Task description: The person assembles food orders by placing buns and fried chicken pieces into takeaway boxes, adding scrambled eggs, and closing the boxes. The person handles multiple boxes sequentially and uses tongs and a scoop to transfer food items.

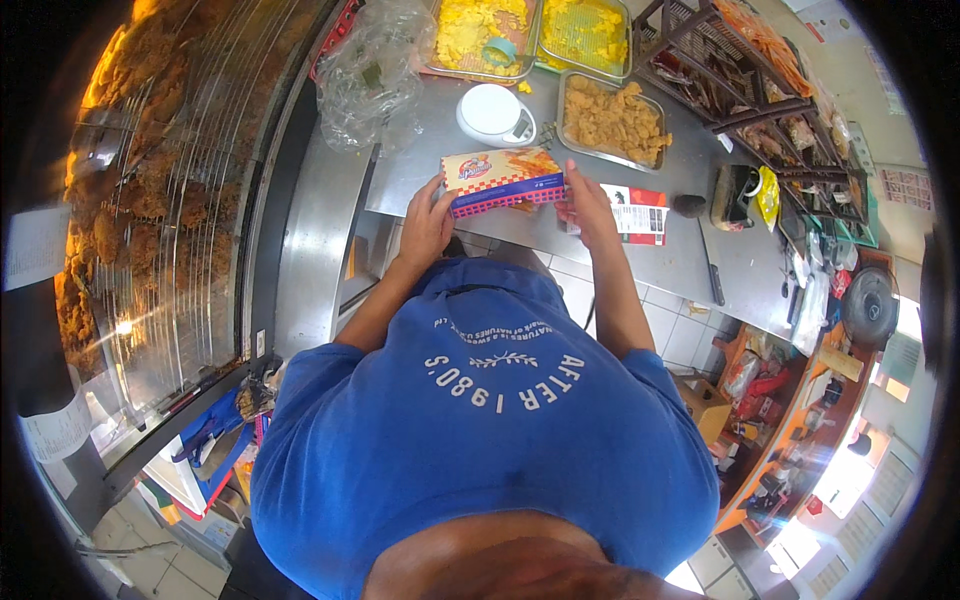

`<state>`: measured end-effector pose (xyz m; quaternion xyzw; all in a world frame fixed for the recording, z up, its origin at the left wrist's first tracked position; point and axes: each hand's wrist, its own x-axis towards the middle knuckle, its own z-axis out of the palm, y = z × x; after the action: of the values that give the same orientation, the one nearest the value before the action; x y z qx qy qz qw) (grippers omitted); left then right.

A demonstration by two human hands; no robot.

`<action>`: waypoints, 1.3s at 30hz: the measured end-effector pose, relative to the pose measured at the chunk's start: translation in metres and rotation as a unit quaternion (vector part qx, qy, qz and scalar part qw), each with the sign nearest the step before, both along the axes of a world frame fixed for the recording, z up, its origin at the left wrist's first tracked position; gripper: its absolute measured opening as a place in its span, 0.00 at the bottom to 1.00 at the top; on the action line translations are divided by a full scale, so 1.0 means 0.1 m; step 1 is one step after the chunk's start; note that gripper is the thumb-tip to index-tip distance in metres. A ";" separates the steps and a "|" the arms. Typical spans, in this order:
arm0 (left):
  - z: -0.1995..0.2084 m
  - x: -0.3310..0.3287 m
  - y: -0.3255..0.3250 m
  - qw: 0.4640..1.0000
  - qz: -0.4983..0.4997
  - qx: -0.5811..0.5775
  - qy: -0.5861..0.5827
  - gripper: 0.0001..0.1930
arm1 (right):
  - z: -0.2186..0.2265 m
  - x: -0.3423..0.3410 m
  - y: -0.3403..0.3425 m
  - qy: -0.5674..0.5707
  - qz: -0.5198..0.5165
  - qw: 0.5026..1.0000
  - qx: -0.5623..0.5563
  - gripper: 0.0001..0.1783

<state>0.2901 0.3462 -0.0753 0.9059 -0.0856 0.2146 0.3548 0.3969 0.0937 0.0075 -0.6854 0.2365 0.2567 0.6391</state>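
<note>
Between my two hands is a closed cardboard food box (503,181), yellow on top with a blue and pink checkered side. My left hand (430,222) grips its left end, and my right hand (588,208) grips the right end with the thumb along the edge. The box is at the near edge of the steel table. Just beyond it stands a round white kitchen scale (495,114). A metal tray of fried chicken pieces (614,117) lies past my right hand. Beside that hand, a red and white printed packet or card (640,215) rests flat on the steel.
Two trays of yellow food (483,32) stand at the back, next to a clear plastic bag (368,75). A lit display case of fried food (150,200) runs along the left. On the right are a knife (712,268), dark wire racks (745,70) and orange shelves (790,430).
</note>
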 end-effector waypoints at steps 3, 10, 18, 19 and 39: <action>0.02 -0.01 0.01 0.999 -0.007 0.027 0.026 0.24 | -0.25 0.07 0.00 -0.028 0.015 0.999 0.013 0.24; -0.01 -0.15 0.04 0.995 -0.032 0.019 0.088 0.22 | -0.65 -0.04 -0.09 -0.177 0.241 0.891 -0.340 0.24; -0.08 -0.06 -0.09 0.954 0.033 -0.239 0.180 0.20 | -1.03 -0.07 0.02 -0.197 0.163 0.946 -0.197 0.25; -0.10 -0.02 -0.09 0.935 0.042 -0.297 0.189 0.21 | -1.08 -0.06 0.01 -0.197 0.170 0.948 -0.181 0.25; 0.41 -0.03 -0.36 0.710 0.065 -0.616 0.334 0.31 | -0.40 -0.55 -0.47 -0.149 0.132 0.978 0.059 0.18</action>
<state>0.2876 0.3103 -0.0340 0.5021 0.2489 -0.0741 0.8249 0.3416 0.0465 -0.0322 -0.7018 0.0308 0.2473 0.6674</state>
